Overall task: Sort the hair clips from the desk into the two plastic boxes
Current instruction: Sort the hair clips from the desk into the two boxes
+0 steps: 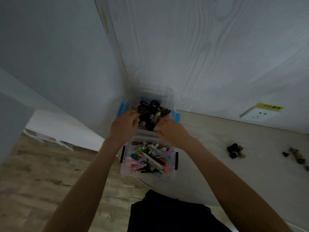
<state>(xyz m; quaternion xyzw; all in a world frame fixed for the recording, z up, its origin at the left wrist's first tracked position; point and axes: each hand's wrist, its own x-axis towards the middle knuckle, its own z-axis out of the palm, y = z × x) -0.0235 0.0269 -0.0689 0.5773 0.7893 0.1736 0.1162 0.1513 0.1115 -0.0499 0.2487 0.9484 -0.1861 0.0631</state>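
Two clear plastic boxes stand on the desk, one behind the other. The far box point(168, 96), with blue latches, holds dark claw clips point(151, 109). The near box point(124, 171), with black latches, holds several colourful flat clips point(148, 159). My left hand point(124, 125) and my right hand point(170, 131) both reach over the far box's front edge, fingers curled among the dark clips. Whether either hand grips a clip is hidden. A small dark cluster of clips point(235, 150) and a brownish cluster point(297, 158) lie on the desk to the right.
The light desk point(217, 173) meets a white wood-grain wall point(200, 56) behind, with a wall socket point(257, 113) under a yellow label. A white side panel stands left of the boxes. Wood floor point(41, 173) lies below left.
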